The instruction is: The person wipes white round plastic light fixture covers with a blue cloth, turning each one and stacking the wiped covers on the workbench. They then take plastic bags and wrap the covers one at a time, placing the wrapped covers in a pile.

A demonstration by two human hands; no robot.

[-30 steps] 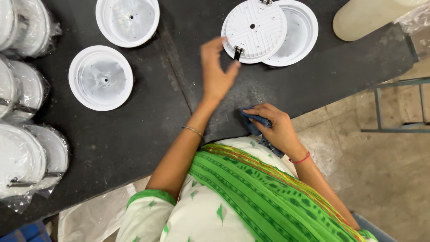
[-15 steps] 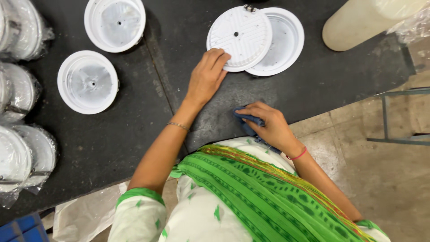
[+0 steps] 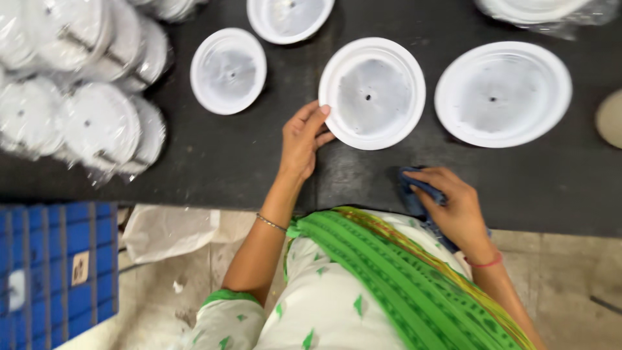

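Head camera, looking straight down on a black worktable [image 3: 214, 162].

Left hand [image 3: 303, 139] lay flat on the table, fingers together and stretched out, fingertips touching the near-left rim of a round white dish [image 3: 372, 93]. It gripped nothing; thumb lay alongside the rim. The dish sat open side up, near the middle of the table, a small hole at its centre.

Right hand [image 3: 453, 207] rested at the near edge of the table, fingers curled shut on a blue cloth [image 3: 414, 191]. Cloth bunched under the fingers, part of it trailing toward the body. Red thread band at that wrist; thin bangle on the left wrist.

A second, wider white dish [image 3: 503, 94] sat just to the right of the first, apart from it. A smaller white dish [image 3: 228, 70] lay to the left, and another [image 3: 289, 18] at the far edge, partly cut off.

Far left: stacks of white discs in clear plastic wrap [image 3: 78, 97], lying on their sides in a heap.

Below the table edge: a blue crate [image 3: 58, 266] at left, a pale plastic bag [image 3: 165, 230] on the floor beside it.
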